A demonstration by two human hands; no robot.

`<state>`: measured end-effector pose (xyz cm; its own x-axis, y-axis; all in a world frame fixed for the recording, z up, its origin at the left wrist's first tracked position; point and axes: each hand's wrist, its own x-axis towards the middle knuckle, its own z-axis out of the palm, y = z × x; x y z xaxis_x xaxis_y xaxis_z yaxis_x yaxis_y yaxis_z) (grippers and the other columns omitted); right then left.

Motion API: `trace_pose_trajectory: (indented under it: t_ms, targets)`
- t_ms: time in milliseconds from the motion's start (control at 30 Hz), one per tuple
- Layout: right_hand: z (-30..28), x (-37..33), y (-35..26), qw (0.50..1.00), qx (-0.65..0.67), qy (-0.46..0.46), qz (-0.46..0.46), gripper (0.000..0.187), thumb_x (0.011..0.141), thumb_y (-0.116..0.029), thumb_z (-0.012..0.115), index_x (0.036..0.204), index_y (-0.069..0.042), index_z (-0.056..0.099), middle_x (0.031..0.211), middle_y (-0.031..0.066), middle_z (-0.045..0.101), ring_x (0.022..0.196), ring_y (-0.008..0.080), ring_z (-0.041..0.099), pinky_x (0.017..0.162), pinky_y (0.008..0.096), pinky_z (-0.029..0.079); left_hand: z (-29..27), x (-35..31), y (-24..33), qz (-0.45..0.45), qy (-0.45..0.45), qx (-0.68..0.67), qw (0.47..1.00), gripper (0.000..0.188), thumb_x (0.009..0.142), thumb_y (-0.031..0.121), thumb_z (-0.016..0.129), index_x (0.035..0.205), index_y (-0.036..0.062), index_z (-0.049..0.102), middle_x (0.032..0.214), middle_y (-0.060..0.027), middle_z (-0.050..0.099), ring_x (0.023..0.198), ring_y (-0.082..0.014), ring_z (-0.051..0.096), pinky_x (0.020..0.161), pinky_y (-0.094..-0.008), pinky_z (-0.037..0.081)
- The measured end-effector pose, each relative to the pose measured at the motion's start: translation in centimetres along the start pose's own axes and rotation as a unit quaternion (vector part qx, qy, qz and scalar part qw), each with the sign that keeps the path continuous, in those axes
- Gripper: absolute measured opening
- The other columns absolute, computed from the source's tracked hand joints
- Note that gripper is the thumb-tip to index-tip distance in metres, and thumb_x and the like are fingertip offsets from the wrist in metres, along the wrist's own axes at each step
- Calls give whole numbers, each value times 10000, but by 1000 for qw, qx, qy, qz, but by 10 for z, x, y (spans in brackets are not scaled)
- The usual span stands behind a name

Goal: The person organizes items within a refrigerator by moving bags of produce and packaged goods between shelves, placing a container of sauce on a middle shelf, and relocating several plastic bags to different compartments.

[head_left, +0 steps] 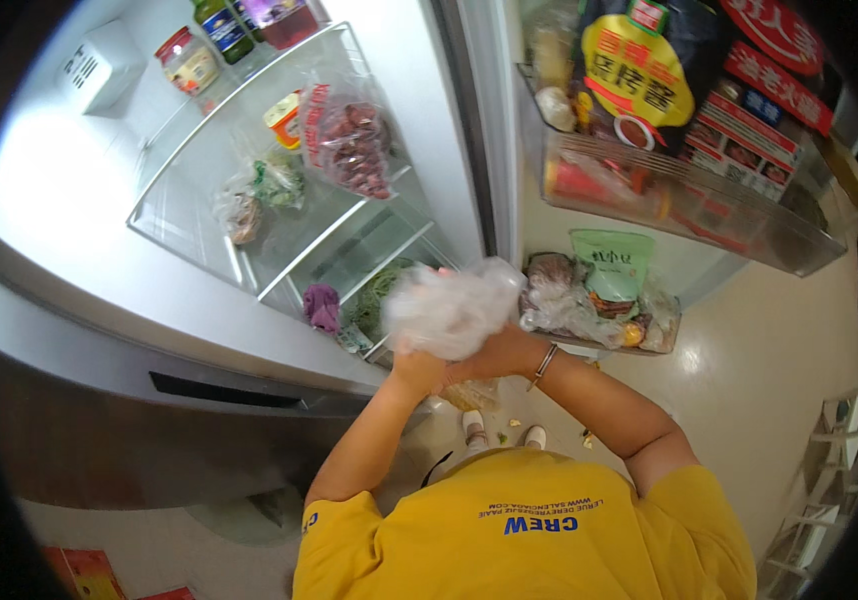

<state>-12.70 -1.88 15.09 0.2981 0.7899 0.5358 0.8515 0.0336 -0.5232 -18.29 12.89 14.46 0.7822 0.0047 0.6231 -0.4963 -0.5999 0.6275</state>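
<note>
In front of the open fridge, both my hands hold up a crumpled, whitish see-through plastic bag (457,308). It is smeared by motion, and its contents cannot be made out. My left hand (421,370) grips the bag's near left side. From the right, my right hand (499,353) closes on its underside, with a bracelet on that wrist. The bag hides most of the fingers. Below my hands, another clear bag with something yellowish inside (473,393) shows in part; whether it hangs or lies on the floor I cannot tell.
Left, a glass fridge shelf (194,165) bears a bag of dark red fruit (351,140) and small bags of greens. A purple bag (321,308) lies lower. Right, the open door has an upper bin (689,185) with sauce packets and a lower bin (599,345) of bagged food. Scraps litter the floor.
</note>
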Motion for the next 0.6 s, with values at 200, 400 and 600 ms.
trace_pose_trajectory:
  t_ms: [200, 400, 600]
  targets:
    - [52, -93, 49, 991, 78, 93, 48, 505, 871, -310, 497, 1304, -84, 369, 1336, 118, 356, 1270, 234, 292, 1061, 359, 223, 19, 15, 64, 122, -216, 152, 957, 556, 540, 282, 724, 1002, 23, 556, 1040, -112, 521, 1092, -329, 443, 1003, -494, 213]
    - [32, -101, -6, 909, 309, 181, 211, 365, 841, -212, 602, 1159, -64, 501, 1155, 83, 517, 1078, 198, 478, 937, 336, 379, 35, 8, 67, -71, -243, -10, 967, 638, 617, 186, 690, 1205, 58, 479, 1254, -182, 419, 1252, -352, 316, 1049, -455, 205]
    - [13, -119, 11, 870, 437, 16, 225, 337, 855, -205, 595, 1150, -57, 527, 1132, 93, 548, 1045, 181, 520, 930, 340, 420, 19, -24, -13, -388, -46, -391, 833, 652, 828, 282, 617, 1359, 53, 317, 1344, -146, 396, 1223, -258, 398, 1002, -383, 333]
